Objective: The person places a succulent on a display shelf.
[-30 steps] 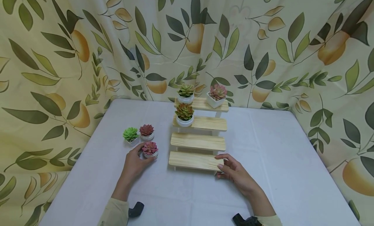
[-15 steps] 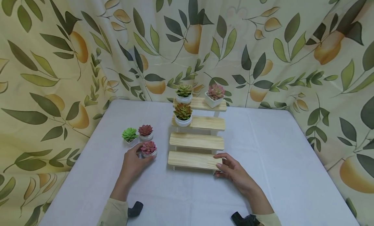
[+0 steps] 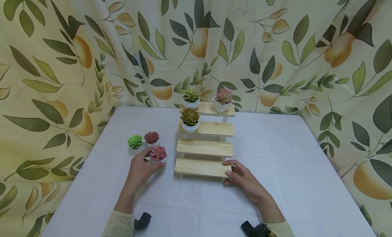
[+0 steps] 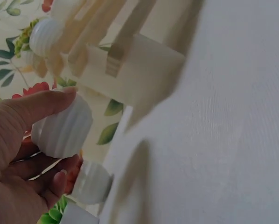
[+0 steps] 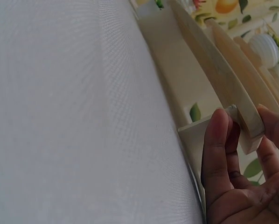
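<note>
White-potted pink succulent [image 3: 158, 154] sits in the left hand [image 3: 142, 169], thumb and fingers grasping the pot, apparently just clear of the white cloth [image 3: 260, 145], near the green succulent [image 3: 135, 141] and dark-red succulent [image 3: 151, 137]. Right hand [image 3: 244, 179] pinches the wooden stand's lowest board [image 3: 199, 167] at its right end. Best: keep pot level, fingers off petals, neighbours unbumped; steady board without tugging.
</note>
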Demonstrator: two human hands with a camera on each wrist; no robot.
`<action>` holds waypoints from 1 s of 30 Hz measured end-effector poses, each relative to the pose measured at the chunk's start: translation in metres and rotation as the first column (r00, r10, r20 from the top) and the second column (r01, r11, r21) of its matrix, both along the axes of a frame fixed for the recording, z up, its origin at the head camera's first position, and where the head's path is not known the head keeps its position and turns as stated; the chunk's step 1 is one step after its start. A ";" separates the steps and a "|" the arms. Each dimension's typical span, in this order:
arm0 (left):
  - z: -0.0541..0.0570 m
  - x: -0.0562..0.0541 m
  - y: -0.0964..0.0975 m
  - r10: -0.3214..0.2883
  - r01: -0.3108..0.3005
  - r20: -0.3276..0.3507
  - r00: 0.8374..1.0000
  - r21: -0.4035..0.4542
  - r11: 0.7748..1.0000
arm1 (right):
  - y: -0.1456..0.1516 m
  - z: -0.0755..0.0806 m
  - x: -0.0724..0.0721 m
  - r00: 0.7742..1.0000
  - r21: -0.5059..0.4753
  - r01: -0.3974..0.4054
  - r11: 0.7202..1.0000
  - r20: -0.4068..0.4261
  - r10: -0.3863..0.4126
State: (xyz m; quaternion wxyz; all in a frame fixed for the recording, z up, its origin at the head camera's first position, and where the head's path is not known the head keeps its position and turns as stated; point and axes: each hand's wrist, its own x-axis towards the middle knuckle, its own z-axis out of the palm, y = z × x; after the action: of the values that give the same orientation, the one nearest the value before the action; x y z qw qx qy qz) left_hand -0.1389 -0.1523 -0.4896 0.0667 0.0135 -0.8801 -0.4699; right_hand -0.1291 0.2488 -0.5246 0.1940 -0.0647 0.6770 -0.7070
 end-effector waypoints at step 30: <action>0.042 0.007 0.034 -0.155 0.157 -0.115 0.981 0.006 0.988 | -0.001 0.004 0.002 1.000 0.002 -0.010 1.000 -0.013 0.010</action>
State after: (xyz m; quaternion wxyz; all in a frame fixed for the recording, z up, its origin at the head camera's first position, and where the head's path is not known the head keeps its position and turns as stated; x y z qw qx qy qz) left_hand -0.1314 -0.1183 -0.4472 0.0800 -0.0819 -0.8696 -0.4803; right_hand -0.1276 0.2482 -0.5208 0.1929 -0.0725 0.6786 -0.7050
